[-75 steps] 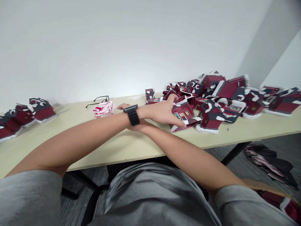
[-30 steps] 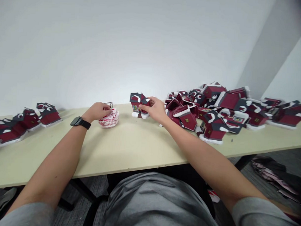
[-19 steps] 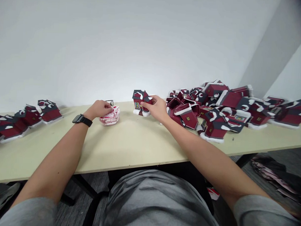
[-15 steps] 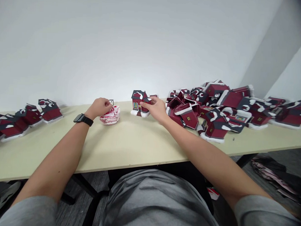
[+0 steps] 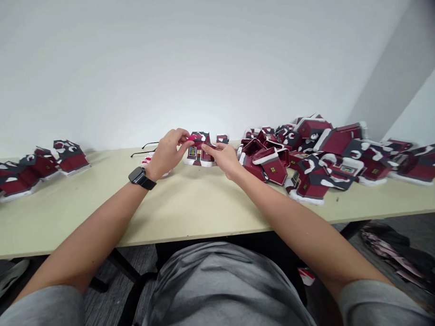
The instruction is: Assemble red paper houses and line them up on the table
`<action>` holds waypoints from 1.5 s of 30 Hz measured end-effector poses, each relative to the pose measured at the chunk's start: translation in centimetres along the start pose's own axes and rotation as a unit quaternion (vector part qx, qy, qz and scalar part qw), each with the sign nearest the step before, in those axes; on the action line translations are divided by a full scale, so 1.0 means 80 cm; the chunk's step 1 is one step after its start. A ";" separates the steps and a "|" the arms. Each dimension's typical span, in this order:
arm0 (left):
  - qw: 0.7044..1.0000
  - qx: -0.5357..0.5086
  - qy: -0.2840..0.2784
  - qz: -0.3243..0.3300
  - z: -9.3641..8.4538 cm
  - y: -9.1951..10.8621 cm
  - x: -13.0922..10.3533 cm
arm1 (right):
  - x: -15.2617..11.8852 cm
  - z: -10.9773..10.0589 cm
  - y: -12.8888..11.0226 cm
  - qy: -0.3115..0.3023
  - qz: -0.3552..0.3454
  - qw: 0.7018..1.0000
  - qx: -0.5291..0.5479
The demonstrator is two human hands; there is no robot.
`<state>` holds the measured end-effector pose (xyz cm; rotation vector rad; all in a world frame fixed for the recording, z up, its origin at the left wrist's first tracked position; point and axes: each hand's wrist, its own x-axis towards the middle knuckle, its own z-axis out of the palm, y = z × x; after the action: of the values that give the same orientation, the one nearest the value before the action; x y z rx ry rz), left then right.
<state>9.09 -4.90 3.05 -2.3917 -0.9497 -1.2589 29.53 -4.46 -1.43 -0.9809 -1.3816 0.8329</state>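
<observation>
A small dark-red toy house (image 5: 198, 157) with a grey, snow-patched roof and white base is in front of me at the middle of the table. My right hand (image 5: 225, 157) grips it from the right, fingers closed on its edge. At its upper left corner, my left hand (image 5: 172, 149) pinches a small bright red piece (image 5: 191, 139), too small to name, against the roof. Partly hidden behind my left wrist is a clear bowl (image 5: 166, 174) of red-and-white pieces.
A heap of similar houses (image 5: 274, 167) covers the right side of the table, one small piece (image 5: 222, 139) lying apart from it. Several houses (image 5: 70, 158) stand in a row at the left. Eyeglasses (image 5: 141, 151) lie behind the bowl, near the wall.
My left hand has moved right from the bowl to the house, bringing the small red piece. The right hand stays on the house. The eyeglasses behind the bowl are now more visible.
</observation>
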 end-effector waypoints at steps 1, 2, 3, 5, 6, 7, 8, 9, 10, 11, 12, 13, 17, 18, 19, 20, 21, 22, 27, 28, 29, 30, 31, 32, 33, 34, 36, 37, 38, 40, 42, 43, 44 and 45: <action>1.000 0.004 0.001 0.022 0.003 0.005 -0.001 | -0.001 0.000 -0.001 -0.004 0.001 1.000 0.002; 0.999 0.009 -0.002 0.042 0.006 0.007 -0.002 | -0.003 0.001 -0.002 -0.010 0.003 1.000 0.003; 0.998 0.014 -0.004 0.058 0.008 0.009 -0.004 | -0.004 0.001 -0.003 -0.017 0.004 1.000 0.005; 0.997 0.022 0.000 0.078 0.010 0.009 -0.005 | -0.005 0.002 -0.004 -0.026 0.004 1.000 0.007; 0.996 0.025 0.003 0.082 0.011 0.008 -0.005 | -0.006 0.003 -0.004 -0.028 0.002 1.000 0.009; 0.996 0.027 0.006 0.083 0.011 0.007 -0.005 | -0.006 0.003 -0.004 -0.031 0.000 0.999 0.011; 0.996 0.028 0.008 0.083 0.011 0.006 -0.005 | -0.007 0.004 -0.004 -0.034 -0.003 0.999 0.015; 0.996 0.028 0.010 0.083 0.011 0.005 -0.005 | -0.007 0.004 -0.004 -0.037 -0.006 0.999 0.020; 0.996 0.029 0.013 0.082 0.010 0.004 -0.004 | -0.008 0.004 -0.004 -0.041 -0.007 0.999 0.023; 0.996 0.030 0.016 0.083 0.010 0.003 -0.004 | -0.008 0.004 -0.005 -0.043 -0.007 0.999 0.026; 0.996 0.033 0.018 0.085 0.010 0.001 -0.004 | -0.009 0.004 -0.005 -0.043 -0.005 0.999 0.027; 0.995 0.036 0.019 0.089 0.010 0.000 -0.003 | -0.009 0.004 -0.006 -0.043 -0.002 0.999 0.026; 0.992 0.047 0.019 0.113 0.010 -0.008 -0.003 | -0.012 0.004 -0.010 -0.032 0.009 0.999 0.017; 0.991 0.051 0.019 0.119 0.010 -0.009 -0.003 | -0.012 0.004 -0.010 -0.030 0.010 0.999 0.015; 0.990 0.057 0.018 0.124 0.010 -0.010 -0.003 | -0.012 0.004 -0.010 -0.028 0.010 0.999 0.014; 0.989 0.064 0.016 0.131 0.009 -0.010 -0.003 | -0.011 0.004 -0.009 -0.027 0.009 1.000 0.013; 0.987 0.072 0.013 0.140 0.009 -0.009 -0.002 | -0.011 0.003 -0.009 -0.026 0.008 1.000 0.013; 0.985 0.081 0.011 0.149 0.008 -0.008 -0.002 | -0.010 0.003 -0.008 -0.026 0.007 1.000 0.014; 0.977 0.121 -0.003 0.178 0.006 -0.001 -0.001 | -0.007 0.000 -0.005 -0.034 0.002 0.999 0.025; 0.977 0.122 -0.004 0.177 0.006 -0.001 -0.001 | -0.006 0.000 -0.005 -0.031 0.004 0.999 0.025; 0.977 0.121 -0.004 0.175 0.006 0.000 -0.002 | -0.006 -0.001 -0.005 -0.028 0.005 0.999 0.023; 0.978 0.119 -0.003 0.170 0.007 0.000 -0.002 | -0.006 -0.001 -0.005 -0.024 0.008 0.999 0.020; 0.979 0.116 -0.003 0.165 0.007 0.000 -0.002 | -0.006 0.000 -0.005 -0.021 0.010 1.000 0.016; 0.981 0.114 -0.003 0.159 0.007 0.000 -0.002 | -0.005 0.000 -0.005 -0.017 0.011 1.000 0.012; 0.981 0.112 -0.003 0.156 0.007 0.000 -0.002 | -0.005 0.000 -0.005 -0.015 0.012 1.000 0.010; 0.982 0.110 -0.004 0.155 0.007 0.000 -0.002 | -0.005 0.001 -0.004 -0.013 0.011 1.000 0.009; 0.981 0.109 -0.008 0.163 0.006 -0.001 -0.002 | -0.005 0.001 -0.004 -0.013 0.009 1.000 0.011; 0.979 0.109 -0.012 0.170 0.005 -0.002 -0.002 | -0.004 0.001 -0.003 -0.014 0.008 1.000 0.012; 0.978 0.110 -0.016 0.178 0.004 -0.003 -0.002 | -0.004 0.001 -0.003 -0.014 0.007 1.000 0.014; 0.975 0.112 -0.025 0.189 0.003 -0.007 -0.001 | -0.005 0.001 -0.003 -0.019 0.008 1.000 0.017; 0.975 0.110 -0.029 0.190 0.003 -0.010 -0.002 | -0.006 0.001 -0.004 -0.027 0.008 0.999 0.021; 0.976 0.108 -0.029 0.188 0.003 -0.011 -0.002 | -0.006 0.001 -0.003 -0.031 0.008 0.999 0.023; 0.977 0.104 -0.029 0.186 0.003 -0.013 -0.002 | -0.007 0.001 -0.003 -0.034 0.008 0.999 0.024; 0.977 0.100 -0.030 0.184 0.004 -0.014 -0.003 | -0.007 0.001 -0.003 -0.035 0.007 0.999 0.025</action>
<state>8.45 -4.04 2.64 -2.3176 -0.5780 -0.9139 29.42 -5.06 -1.46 -0.9318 -1.4075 0.9164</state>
